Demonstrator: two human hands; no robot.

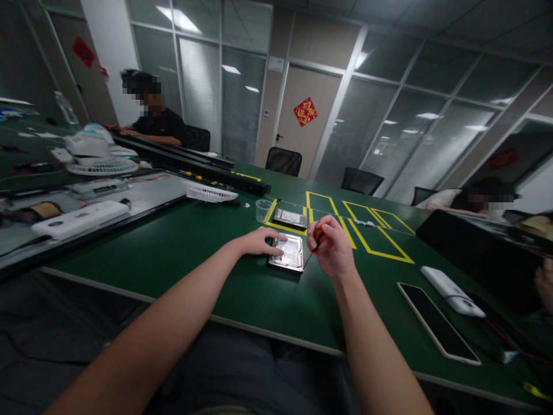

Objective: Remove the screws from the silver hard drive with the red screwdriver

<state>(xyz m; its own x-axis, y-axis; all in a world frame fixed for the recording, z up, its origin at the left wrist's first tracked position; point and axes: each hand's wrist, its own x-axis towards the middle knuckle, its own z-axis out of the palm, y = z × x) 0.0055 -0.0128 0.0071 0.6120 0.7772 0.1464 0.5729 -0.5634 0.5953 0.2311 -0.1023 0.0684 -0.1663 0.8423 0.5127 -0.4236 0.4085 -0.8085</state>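
A silver hard drive (290, 253) lies on the green table in front of me. My left hand (261, 241) rests on its left side, thumb and forefinger spread apart across the top face. In my closed right hand (334, 245) is a screwdriver (318, 237) with a red and black handle. Its thin shaft slants down toward the drive's near right corner; whether the tip touches, I cannot tell. Just behind, a second hard drive (290, 218) lies within a yellow tape outline, and a clear plastic cup (262, 211) stands to its left.
Yellow tape rectangles (386, 258) mark the table's right half. A phone (436, 323) and a white power strip (451, 291) lie at right, beside a black box (479, 259). A white fan grille (211, 192) and another power strip (82, 220) lie left. Other people sit around the table.
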